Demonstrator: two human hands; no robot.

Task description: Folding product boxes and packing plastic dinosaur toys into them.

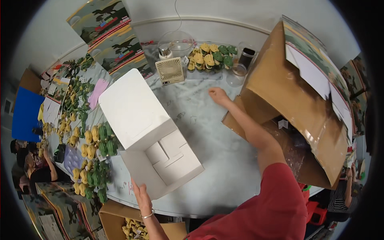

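Observation:
A white cardboard box stands on the table with its lid raised and folded back. Its inside shows only folded bottom flaps. My left hand is at the box's near left corner, fingers stretched out along the outer wall; whether it presses on the wall I cannot tell. Beyond the box to the right, my right hand hovers over the table, fingers curled into a fist. What it holds, if anything, is hidden. That hand is nearest to a large brown carton lying on its side.
Yellow and green toy figures line the left side, and more sit at the back. A small beige fan, a dark-topped jar and printed dinosaur boards stand there too. An open carton holds yellow pieces below. Other people sit at both edges.

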